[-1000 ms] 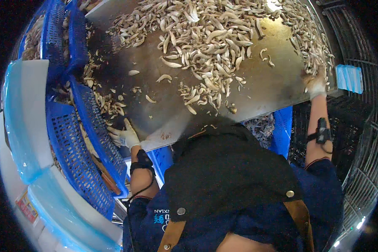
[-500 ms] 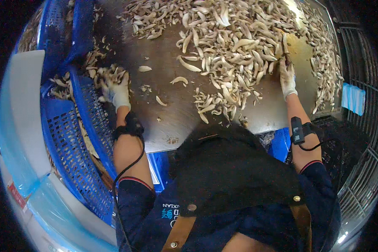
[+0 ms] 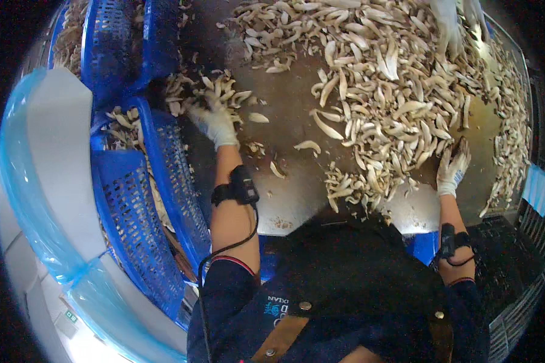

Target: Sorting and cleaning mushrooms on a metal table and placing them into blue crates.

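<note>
My left hand (image 3: pixel 217 125), in a white glove, is over the left side of the metal table, close to a small cluster of pale, elongated mushrooms (image 3: pixel 227 89). Its fingers are smeared by motion, so any grip is hidden. My right hand (image 3: pixel 453 170), also gloved and with dark, soiled fingertips, lies with fingers stretched along the right edge of a large mushroom heap (image 3: pixel 375 115). Nothing shows in it. A long single mushroom (image 3: pixel 466 112) lies just beyond those fingertips, apart from them.
Blue perforated baskets (image 3: pixel 124 212) with mushroom pieces stand along the left. Another person's gloved hands (image 3: pixel 448 30) reach into the heap at the far right. More mushrooms (image 3: pixel 510 133) line the table's right edge. Blue film wraps a white panel (image 3: pixel 66 169) at left.
The view has shifted. My right hand has come nearer and left the long mushroom lying on the table. Mushrooms now lie spread beyond my left hand. Another person's hands have appeared.
</note>
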Action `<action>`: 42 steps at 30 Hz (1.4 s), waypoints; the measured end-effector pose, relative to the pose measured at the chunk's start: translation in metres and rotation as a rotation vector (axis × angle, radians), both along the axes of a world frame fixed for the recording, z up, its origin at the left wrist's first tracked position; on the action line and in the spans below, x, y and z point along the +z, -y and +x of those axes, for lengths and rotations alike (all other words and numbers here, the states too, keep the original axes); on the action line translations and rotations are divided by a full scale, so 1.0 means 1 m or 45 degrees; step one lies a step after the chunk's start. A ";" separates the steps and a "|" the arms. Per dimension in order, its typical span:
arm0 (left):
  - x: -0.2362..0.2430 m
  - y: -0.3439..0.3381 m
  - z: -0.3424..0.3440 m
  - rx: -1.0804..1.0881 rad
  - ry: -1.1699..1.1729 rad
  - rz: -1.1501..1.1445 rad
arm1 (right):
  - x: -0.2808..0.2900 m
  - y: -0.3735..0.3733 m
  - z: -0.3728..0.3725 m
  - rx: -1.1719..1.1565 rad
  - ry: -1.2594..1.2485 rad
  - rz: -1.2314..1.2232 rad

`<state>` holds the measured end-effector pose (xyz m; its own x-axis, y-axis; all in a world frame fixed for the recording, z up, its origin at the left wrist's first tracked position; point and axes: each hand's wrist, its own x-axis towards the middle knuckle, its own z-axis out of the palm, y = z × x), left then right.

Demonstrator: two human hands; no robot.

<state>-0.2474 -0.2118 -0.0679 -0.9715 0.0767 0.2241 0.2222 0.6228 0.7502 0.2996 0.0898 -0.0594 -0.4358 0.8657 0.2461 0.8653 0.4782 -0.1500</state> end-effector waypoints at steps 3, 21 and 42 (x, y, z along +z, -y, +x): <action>-0.024 -0.011 -0.044 -0.043 -0.149 0.265 | 0.001 0.004 -0.013 -0.009 0.028 -0.052; 0.012 0.053 -0.232 0.172 0.324 -1.130 | 0.012 0.007 -0.007 -0.008 0.189 -0.052; 0.175 -0.132 0.021 -0.914 1.137 0.559 | 0.013 0.010 -0.013 -0.061 0.242 -0.014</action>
<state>-0.2268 -0.0798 0.1072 -0.5657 0.7434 -0.3568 -0.2888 0.2266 0.9302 0.2868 0.0801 -0.0459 -0.4318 0.8888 0.1536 0.9003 0.4351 0.0131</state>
